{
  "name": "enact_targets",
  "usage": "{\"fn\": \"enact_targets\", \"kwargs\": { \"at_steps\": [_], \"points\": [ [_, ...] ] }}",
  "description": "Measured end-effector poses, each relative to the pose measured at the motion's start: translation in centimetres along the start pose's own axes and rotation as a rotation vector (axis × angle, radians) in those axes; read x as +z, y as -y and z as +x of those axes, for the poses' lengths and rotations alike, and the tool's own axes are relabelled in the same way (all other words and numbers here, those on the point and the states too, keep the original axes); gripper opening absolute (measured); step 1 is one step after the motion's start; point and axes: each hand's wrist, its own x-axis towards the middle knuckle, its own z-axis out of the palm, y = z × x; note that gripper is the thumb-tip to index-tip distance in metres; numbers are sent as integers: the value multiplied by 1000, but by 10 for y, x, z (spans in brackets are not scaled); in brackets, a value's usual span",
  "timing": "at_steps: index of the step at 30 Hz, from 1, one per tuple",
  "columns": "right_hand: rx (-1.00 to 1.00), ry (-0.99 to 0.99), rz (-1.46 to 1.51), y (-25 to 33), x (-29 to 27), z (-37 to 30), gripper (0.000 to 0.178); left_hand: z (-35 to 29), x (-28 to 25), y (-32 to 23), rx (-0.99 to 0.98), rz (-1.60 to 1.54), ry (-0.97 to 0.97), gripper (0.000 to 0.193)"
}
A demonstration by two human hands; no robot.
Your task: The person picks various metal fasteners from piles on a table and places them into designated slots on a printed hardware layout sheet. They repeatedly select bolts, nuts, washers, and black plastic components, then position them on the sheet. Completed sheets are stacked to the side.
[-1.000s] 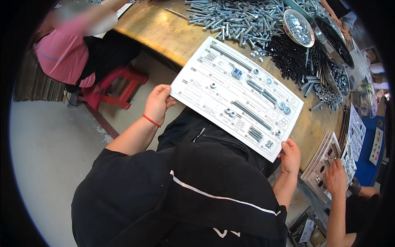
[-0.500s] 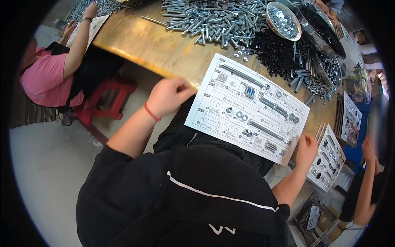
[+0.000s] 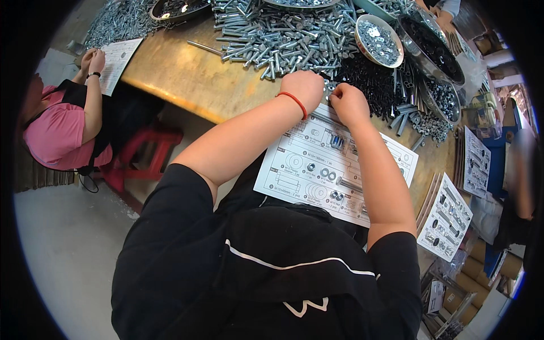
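A white printed hardware card point(image 3: 271, 180) lies in front of me, with bolts, nuts and washers sitting on its drawn outlines. Both my arms reach across to its far edge. My left hand point(image 3: 302, 89), a red cord at the wrist, is closed beside the near edge of the bolt pile point(image 3: 283, 45); its fingertips are hidden. Close by on its right, my right hand point(image 3: 349, 105) has thumb and forefinger pinched together next to a few loose washers point(image 3: 327, 85). Whatever either hand holds is too small or covered to make out. My right forearm hides part of the card.
Black screws point(image 3: 362, 79) heap up beyond my right hand. A bowl of washers point(image 3: 378, 41) and a metal pan of black parts point(image 3: 430, 50) stand behind them. More filled cards point(image 3: 447, 218) lean at right. A co-worker in pink point(image 3: 62, 127) sits at left near a red stool point(image 3: 144, 153).
Both hands have left the card's sides and come together at its far edge. The view has shifted slightly. At left, the co-worker's hands have come together over their card.
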Motion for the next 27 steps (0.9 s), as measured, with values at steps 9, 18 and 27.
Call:
{"fn": "enact_targets", "kwargs": {
  "at_steps": [9, 18, 27],
  "points": [
    [-75, -10, 90, -10, -3, -9, 14, 4, -16, -2, -13, -204, 218, 29],
    [-218, 46, -27, -12, -17, -11, 13, -25, -29, 32, -50, -465, 38, 34],
    [-116, 41, -186, 6, -13, 28, 17, -59, 7, 91, -189, -576, -239, 25]
  ]
}}
